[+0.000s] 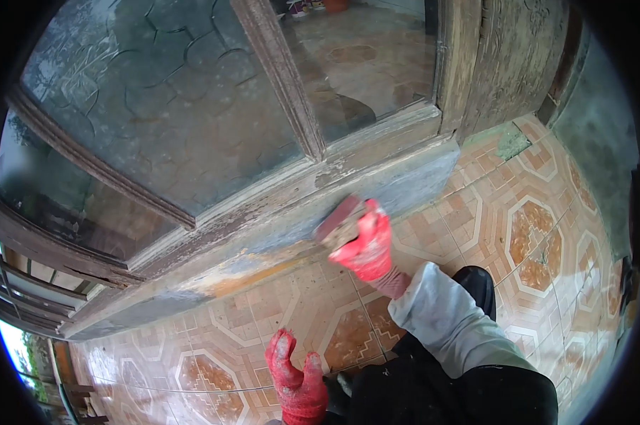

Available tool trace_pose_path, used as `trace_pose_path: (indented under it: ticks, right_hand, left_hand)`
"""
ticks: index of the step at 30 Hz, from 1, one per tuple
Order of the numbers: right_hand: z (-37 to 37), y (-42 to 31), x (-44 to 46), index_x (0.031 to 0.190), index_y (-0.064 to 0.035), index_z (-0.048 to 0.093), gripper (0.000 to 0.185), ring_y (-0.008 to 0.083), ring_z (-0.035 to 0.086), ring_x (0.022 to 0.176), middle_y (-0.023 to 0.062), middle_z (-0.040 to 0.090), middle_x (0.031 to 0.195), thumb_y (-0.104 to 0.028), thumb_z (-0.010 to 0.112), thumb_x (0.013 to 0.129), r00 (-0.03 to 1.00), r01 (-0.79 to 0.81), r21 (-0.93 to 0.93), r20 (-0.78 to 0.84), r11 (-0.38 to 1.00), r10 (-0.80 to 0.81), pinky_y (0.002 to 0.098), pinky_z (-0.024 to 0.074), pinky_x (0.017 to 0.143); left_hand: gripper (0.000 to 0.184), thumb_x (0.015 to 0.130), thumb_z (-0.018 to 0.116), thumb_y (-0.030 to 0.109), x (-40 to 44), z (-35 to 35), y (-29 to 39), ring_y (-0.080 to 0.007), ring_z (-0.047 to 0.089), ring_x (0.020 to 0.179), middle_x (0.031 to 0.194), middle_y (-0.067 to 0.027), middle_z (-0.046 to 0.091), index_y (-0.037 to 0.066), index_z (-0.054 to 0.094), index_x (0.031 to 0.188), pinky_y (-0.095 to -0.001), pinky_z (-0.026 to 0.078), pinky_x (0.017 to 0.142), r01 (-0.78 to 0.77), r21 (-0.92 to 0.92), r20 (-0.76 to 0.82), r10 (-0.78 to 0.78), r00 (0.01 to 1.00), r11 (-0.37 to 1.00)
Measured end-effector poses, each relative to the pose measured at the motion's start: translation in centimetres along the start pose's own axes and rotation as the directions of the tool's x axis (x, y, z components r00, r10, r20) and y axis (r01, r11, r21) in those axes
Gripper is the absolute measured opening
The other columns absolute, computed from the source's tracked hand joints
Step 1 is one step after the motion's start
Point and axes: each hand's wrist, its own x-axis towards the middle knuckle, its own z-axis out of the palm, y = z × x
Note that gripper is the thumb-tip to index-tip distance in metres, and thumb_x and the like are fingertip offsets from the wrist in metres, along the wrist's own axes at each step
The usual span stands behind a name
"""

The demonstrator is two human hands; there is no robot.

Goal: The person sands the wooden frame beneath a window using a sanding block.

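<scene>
My right hand (368, 244), in a red glove, grips a small sanding block (340, 221) with a dark reddish face and tan side. The block is against or very near the low wall strip (405, 190) under the window frame; the exact contact is hidden. That strip has grey, bluish and orange-yellow patches. Lower down, my left hand (295, 379) in a dusty red glove hangs above the tiled floor, thumb and fingers apart, with nothing visible in it.
A weathered wooden frame (313, 173) with flaking paint holds glass panes (192, 106) above the strip. Patterned tiles (476, 219) cover the floor. A greenish-grey wall (596, 142) stands at right. A railing (29, 283) is at far left. My dark shoe (477, 287) is near my right sleeve.
</scene>
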Motion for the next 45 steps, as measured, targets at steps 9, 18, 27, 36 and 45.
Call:
trace_pose_path:
  ticks: [9,18,27,36,45]
  right_hand:
    - [0.3,13.6,-7.0,0.143,-0.0078,0.03,0.061,0.0198,0.053,0.088,0.0095,0.052,0.112,-0.014,0.055,0.088,0.078,-0.945,0.296,-0.206,0.138,0.976,0.0315,0.0455,0.075]
    - [1.5,10.7,-5.3,0.144,0.001,0.028,0.068,0.0345,0.046,0.124,0.0236,0.028,0.146,-0.006,0.054,0.082,0.375,-0.923,-0.061,-0.367,0.38,0.852,0.0404,0.0439,0.095]
    - [-0.6,12.8,-1.6,0.148,-0.0095,0.025,0.071,0.0347,0.023,0.141,0.0212,0.013,0.155,-0.006,0.05,0.082,0.334,-0.923,0.067,-0.347,0.379,0.876,0.0348,0.0288,0.108]
    - [-0.7,15.9,-4.0,0.151,-0.014,0.02,0.078,0.0301,0.03,0.138,0.0154,0.018,0.154,-0.007,0.053,0.08,0.288,-0.917,0.17,-0.341,0.36,0.895,0.0329,0.0317,0.105]
    - [-1.6,16.8,-5.0,0.149,-0.0136,0.027,0.077,0.0242,0.046,0.121,0.0137,0.023,0.152,-0.003,0.054,0.078,-0.193,-0.773,0.629,-0.11,-0.082,0.975,0.0305,0.0394,0.097]
  left_hand:
    - [0.061,0.075,0.058,-0.006,0.9,0.6,-1.1,-0.0338,0.045,0.122,0.134,-0.0193,0.043,0.001,0.041,0.134,-0.0411,0.038,0.103,0.004,0.068,0.002,-0.004,1.0,0.998]
    - [0.063,0.08,0.056,-0.006,1.1,1.1,-0.3,-0.0324,0.038,0.131,0.143,-0.0195,0.035,0.004,0.036,0.139,-0.0423,0.035,0.106,-0.062,0.067,0.155,0.051,0.987,0.996]
    - [0.061,0.075,0.062,0.004,1.6,0.8,1.1,-0.0407,0.045,0.124,0.136,-0.026,0.043,0.001,0.042,0.133,-0.0462,0.036,0.104,-0.129,0.129,0.095,0.117,0.989,0.983]
    - [0.063,0.075,0.053,-0.006,1.2,0.6,2.1,-0.0352,0.035,0.134,0.144,-0.0212,0.036,0.002,0.039,0.137,-0.0428,0.03,0.109,-0.151,0.148,0.187,0.123,0.975,0.977]
    - [0.062,0.074,0.054,-0.006,1.2,1.1,1.9,-0.0375,0.038,0.132,0.142,-0.0233,0.039,0.002,0.042,0.134,-0.0436,0.03,0.109,-0.165,0.111,0.183,0.143,0.973,0.98]
